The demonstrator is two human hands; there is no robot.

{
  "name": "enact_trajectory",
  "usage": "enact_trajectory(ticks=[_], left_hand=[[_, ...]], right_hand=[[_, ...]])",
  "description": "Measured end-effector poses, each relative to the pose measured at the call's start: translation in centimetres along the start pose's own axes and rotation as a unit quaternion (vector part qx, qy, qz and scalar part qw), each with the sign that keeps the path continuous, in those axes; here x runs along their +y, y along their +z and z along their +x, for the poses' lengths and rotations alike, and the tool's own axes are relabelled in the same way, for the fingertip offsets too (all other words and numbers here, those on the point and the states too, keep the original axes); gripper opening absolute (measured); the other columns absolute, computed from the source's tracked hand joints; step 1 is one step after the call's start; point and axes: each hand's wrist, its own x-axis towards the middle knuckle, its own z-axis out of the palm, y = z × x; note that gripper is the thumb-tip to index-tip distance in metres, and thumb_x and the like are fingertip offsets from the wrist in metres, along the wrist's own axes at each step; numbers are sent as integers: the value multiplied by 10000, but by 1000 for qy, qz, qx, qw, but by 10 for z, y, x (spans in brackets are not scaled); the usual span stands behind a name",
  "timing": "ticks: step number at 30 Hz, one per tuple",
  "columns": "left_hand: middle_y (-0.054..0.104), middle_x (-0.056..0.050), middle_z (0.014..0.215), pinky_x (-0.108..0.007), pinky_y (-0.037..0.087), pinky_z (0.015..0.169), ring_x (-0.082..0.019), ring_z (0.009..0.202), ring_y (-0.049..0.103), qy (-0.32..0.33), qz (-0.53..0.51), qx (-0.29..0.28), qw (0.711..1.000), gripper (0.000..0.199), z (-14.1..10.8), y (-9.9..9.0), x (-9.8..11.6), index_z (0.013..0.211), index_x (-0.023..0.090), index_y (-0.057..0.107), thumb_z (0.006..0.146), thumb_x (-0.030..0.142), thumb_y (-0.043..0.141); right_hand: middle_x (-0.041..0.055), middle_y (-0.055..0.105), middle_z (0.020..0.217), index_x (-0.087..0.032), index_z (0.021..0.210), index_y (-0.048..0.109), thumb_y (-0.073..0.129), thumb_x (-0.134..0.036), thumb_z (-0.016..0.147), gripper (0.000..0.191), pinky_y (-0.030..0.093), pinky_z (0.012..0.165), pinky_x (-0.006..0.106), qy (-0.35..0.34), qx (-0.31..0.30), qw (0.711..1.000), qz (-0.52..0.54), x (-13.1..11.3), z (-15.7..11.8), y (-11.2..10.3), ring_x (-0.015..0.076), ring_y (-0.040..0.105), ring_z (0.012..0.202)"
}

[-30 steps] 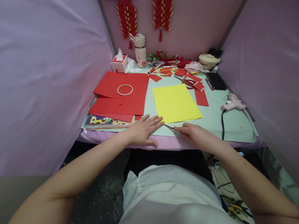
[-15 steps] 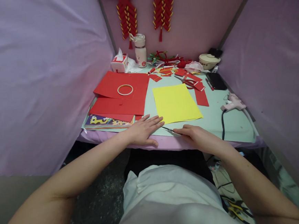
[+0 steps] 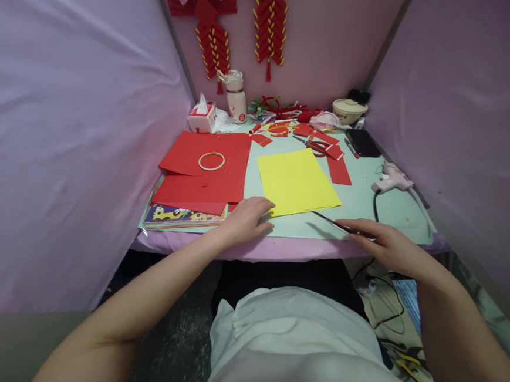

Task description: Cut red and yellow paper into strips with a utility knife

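A yellow sheet of paper [image 3: 297, 182], folded or doubled along its near edge, lies at the middle of the table. At its lower left corner rests my left hand [image 3: 249, 219], palm down, its fingertips touching the paper and its thumb apart from the fingers. My right hand [image 3: 380, 239] is closed around a slim, dark, pointed metal tool [image 3: 331, 222]; its exact kind is unclear. The tool's tip points left, close to the paper's near edge, and its handle end is hidden in my fingers.
Red sheets [image 3: 219, 188] with a pale ring [image 3: 211, 161] on them lie at the left, over a patterned paper pad [image 3: 181, 214]. Red-handled scissors [image 3: 320, 147] lie among red scraps. A glue gun [image 3: 390, 179] and phone [image 3: 363, 143] are right; a bottle [image 3: 236, 98] stands behind.
My right hand has moved right with the tool, away from my left hand. The left hand's fingers have drawn back and bent at the paper's corner. The view has shifted slightly.
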Motion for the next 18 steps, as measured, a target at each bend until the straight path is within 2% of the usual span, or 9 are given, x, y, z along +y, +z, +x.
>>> enact_trajectory(ticks=[3,6,9,12,15,18], left_hand=[[639,-122,1152,-375,453,953,-269,1113,571,-23,31,19,999,290,12,0,8,1125,144,661,886,295,596],[664,-99,984,-361,468,869,-251,980,604,-30,46,4,998,172,22,0,12,965,161,704,889,226,563],[677,-86,897,-347,466,825,-233,905,619,-21,51,-3,998,207,26,3,11,864,174,716,905,176,513],[689,-87,899,-347,467,810,-236,903,624,-10,58,12,998,224,31,2,8,855,177,723,903,167,505],[700,-87,903,-342,470,797,-237,899,630,2,71,22,997,218,50,-12,6,866,182,728,891,167,512],[714,-92,937,-331,472,796,-233,894,638,6,74,46,996,202,90,-42,0,885,177,733,889,193,532]], right_hand=[[54,682,1271,-283,1330,630,511,-430,932,440,545,927,384,28,32,999,11,7,-3,-5,240,666,1067],[59,701,1222,-278,1325,634,527,-448,921,451,557,875,369,43,57,997,24,13,-7,-9,223,678,984],[77,709,1192,-262,1304,653,544,-463,908,457,558,847,359,47,83,995,36,16,-10,-11,216,678,944],[88,712,1165,-251,1302,656,556,-477,901,471,557,848,364,55,101,992,49,17,-10,-12,223,674,940],[85,716,1139,-253,1313,650,560,-475,901,476,557,853,359,58,111,990,66,15,-6,-10,224,673,957],[87,710,1165,-253,1314,648,550,-459,908,465,558,871,372,45,121,987,90,11,3,-3,229,675,985]])
